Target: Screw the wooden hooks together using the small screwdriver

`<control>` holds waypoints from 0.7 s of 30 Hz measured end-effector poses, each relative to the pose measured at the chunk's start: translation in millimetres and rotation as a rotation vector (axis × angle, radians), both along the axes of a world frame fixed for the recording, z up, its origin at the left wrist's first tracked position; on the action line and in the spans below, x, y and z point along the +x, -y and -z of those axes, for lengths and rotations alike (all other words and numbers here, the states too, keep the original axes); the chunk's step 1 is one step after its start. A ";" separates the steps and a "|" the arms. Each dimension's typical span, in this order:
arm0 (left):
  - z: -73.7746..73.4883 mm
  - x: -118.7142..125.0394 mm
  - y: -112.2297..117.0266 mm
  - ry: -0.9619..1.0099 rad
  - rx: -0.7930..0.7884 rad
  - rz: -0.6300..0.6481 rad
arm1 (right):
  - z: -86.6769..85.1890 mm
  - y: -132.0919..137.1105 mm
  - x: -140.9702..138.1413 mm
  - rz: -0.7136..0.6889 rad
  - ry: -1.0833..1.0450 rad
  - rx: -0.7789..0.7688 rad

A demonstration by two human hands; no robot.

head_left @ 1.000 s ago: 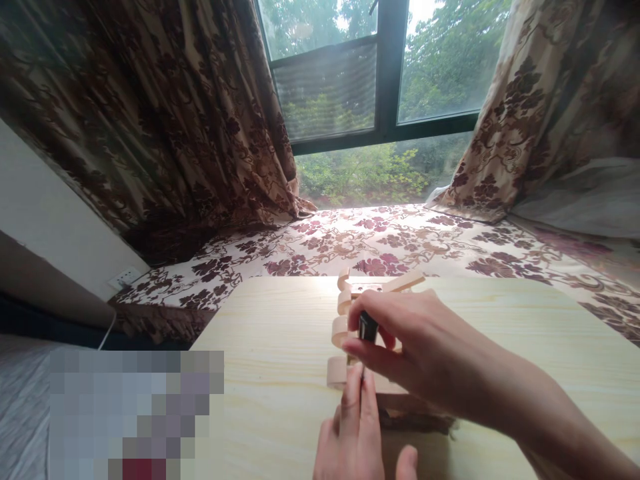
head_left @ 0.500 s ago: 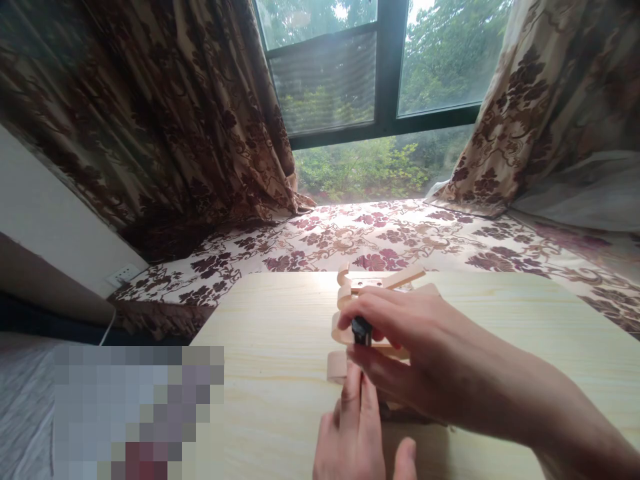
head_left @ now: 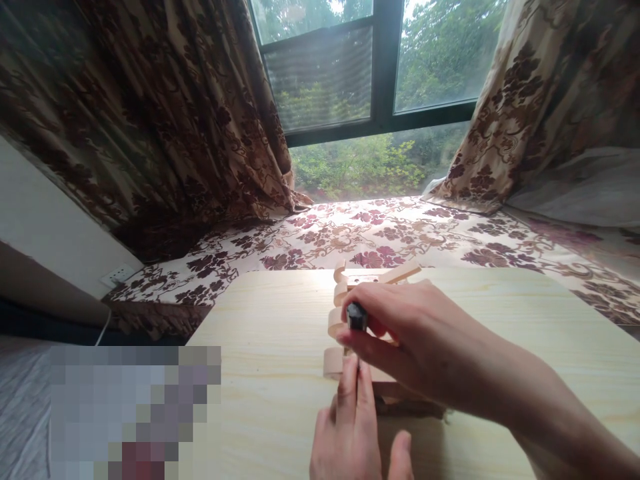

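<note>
My right hand [head_left: 407, 333] is closed around the black handle [head_left: 357, 316] of what looks like a screwdriver, held upright above a wooden assembly. Between the fingertips of my left hand [head_left: 345, 427], a thin dark bit of shaft seems to show. That left hand lies palm down with its index and middle fingers stretched forward against the wood, thumb apart. The assembly has rounded, curled wooden pieces [head_left: 333, 363] along its left side and a slanted wooden strip [head_left: 401, 272] at the far end. Small dark holes dot its far part. Most of it is hidden under my right hand.
The assembly rests on a pale wooden table [head_left: 270, 333]. Beyond lies a window ledge with floral cloth [head_left: 320, 233], between patterned curtains [head_left: 200, 120] and below a window [head_left: 345, 80]. A wall socket [head_left: 119, 275] is at left, and a pixelated patch covers the lower left.
The whole view has shifted slightly. My right hand and the handle sit a little higher and further left in the picture. My left hand keeps its place against the wood.
</note>
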State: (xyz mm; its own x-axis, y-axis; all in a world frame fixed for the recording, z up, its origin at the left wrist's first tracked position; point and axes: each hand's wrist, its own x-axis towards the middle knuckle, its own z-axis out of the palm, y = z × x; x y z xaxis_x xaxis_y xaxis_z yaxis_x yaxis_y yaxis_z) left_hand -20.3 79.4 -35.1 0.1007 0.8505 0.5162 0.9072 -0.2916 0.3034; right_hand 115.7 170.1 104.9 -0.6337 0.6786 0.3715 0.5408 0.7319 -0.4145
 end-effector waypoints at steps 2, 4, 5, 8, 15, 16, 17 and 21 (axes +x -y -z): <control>-0.6 -0.1 -0.4 -0.017 0.015 0.005 | 0.5 -1.5 -0.2 0.049 0.012 0.026; 0.4 -0.8 -0.3 -0.030 0.021 0.009 | 0.9 -2.0 -0.5 0.072 0.019 0.030; 1.3 -1.4 -0.3 -0.037 0.020 0.011 | 1.2 -2.0 -0.9 0.073 0.020 0.022; 4.0 -3.4 -0.4 -0.066 0.014 0.009 | 2.6 -2.7 -3.0 0.058 0.015 -0.027; 0.9 -5.6 -0.4 -0.103 0.037 0.007 | -16.4 -11.2 1.0 -0.036 0.104 -0.067; 0.1 -5.7 -0.3 -0.104 0.039 0.007 | -23.4 -12.6 2.3 -0.083 0.159 -0.070; -0.5 -5.8 -0.3 -0.102 0.040 0.008 | -30.5 -14.1 3.2 -0.120 0.213 -0.074; -0.6 -7.6 -2.0 -0.086 0.042 0.031 | -50.3 -20.6 0.8 -0.172 0.383 -0.058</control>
